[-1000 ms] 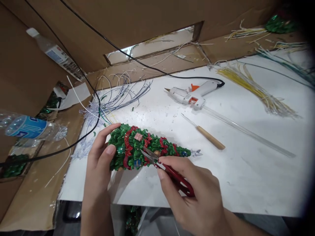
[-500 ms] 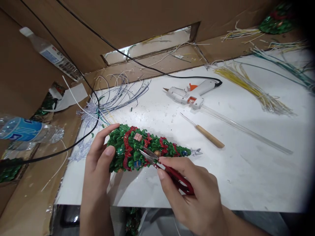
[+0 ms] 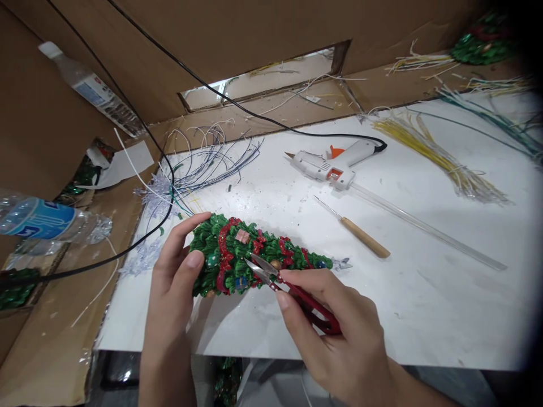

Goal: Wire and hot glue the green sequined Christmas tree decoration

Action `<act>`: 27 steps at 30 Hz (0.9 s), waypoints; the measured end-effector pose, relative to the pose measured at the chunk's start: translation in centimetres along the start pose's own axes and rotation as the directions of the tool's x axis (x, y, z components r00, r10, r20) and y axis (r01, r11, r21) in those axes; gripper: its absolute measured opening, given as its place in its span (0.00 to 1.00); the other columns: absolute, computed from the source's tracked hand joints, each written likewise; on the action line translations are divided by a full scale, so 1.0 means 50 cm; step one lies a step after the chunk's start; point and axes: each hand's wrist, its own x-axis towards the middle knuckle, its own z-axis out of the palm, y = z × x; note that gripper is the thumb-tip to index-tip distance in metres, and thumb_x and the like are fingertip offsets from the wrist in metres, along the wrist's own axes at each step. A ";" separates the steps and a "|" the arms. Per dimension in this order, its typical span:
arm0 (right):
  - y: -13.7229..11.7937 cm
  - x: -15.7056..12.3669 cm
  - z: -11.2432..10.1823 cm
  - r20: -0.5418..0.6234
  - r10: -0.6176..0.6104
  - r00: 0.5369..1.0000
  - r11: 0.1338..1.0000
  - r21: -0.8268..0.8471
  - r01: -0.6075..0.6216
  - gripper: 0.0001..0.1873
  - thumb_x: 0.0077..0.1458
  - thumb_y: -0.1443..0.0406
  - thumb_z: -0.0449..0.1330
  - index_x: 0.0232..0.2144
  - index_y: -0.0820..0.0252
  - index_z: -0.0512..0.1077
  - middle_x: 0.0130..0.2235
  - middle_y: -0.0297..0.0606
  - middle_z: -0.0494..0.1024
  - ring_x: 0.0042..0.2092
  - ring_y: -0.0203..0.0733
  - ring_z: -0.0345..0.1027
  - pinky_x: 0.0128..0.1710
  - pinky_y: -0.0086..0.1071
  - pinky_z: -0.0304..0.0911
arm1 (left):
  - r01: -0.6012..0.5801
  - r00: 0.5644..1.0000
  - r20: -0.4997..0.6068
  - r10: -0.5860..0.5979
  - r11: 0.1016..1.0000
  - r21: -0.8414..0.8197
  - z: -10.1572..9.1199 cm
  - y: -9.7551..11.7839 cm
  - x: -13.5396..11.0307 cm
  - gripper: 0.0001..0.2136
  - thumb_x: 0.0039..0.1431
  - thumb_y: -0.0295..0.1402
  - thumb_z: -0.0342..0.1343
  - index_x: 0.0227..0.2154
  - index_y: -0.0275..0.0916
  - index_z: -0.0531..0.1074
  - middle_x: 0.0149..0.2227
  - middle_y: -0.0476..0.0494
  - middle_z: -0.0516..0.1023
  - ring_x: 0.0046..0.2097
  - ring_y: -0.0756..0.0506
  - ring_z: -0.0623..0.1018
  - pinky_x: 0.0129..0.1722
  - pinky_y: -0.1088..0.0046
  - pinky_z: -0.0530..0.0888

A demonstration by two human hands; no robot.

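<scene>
My left hand (image 3: 176, 271) grips the wide base of a green Christmas tree ornament (image 3: 237, 254) with red garlands, held on its side just above the white table (image 3: 424, 282). Its tip, with a small clear star (image 3: 341, 263), points right. My right hand (image 3: 339, 333) is closed on red-handled thread snips (image 3: 305, 299), whose metal blades (image 3: 258, 268) touch the middle of the tree.
A white glue gun (image 3: 335, 161) with a black cord lies beyond the tree, a wooden-handled awl (image 3: 365, 237) and a clear rod (image 3: 428, 226) beside it. Yellow fibres (image 3: 441, 161) lie right, blue and white wires (image 3: 207, 164) left. Water bottles (image 3: 46, 217) rest on cardboard.
The view shifted slightly; the hands, tree and snips keep nearly the same pose, with the snips still at the tree's middle.
</scene>
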 end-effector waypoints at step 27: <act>0.001 -0.006 0.000 -0.052 -0.059 0.997 0.995 -0.087 0.055 0.13 0.55 0.73 0.60 0.43 0.57 0.70 0.30 0.28 0.80 0.24 0.27 0.71 0.26 0.18 0.70 | -0.025 0.997 -0.081 0.021 0.998 -0.050 0.010 -0.002 0.002 0.19 0.51 0.45 0.60 0.47 0.48 0.77 0.42 0.48 0.76 0.33 0.48 0.73 0.23 0.78 0.69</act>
